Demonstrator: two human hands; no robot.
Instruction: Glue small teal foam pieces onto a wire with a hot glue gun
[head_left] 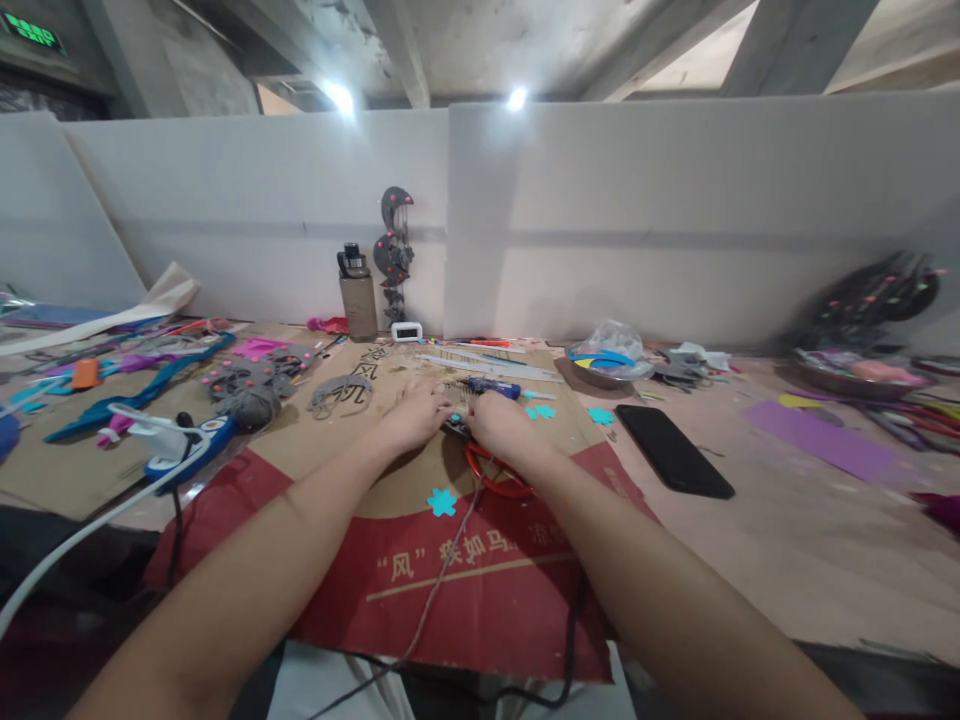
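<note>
My left hand (417,412) and my right hand (501,422) are close together over a brown and red cardboard sheet (457,590). The fingers of both look pinched around a small dark piece (454,424) with cyan bits on it; its kind is hard to make out. Just beyond my right hand lies a blue glue gun (501,388), partly covered by it. Red scissor-like handles (487,474) show under my right wrist. A cyan flower-shaped cutout (442,502) lies nearer to me, and another cyan cutout (600,416) lies to the right.
A black phone (673,450) lies at right, with purple sheet (821,440) beyond. A bowl (606,370) and a bottle (358,295) stand toward the white partition (675,200). At left are a blue power strip (191,448) with a white cable and grey pieces (255,390).
</note>
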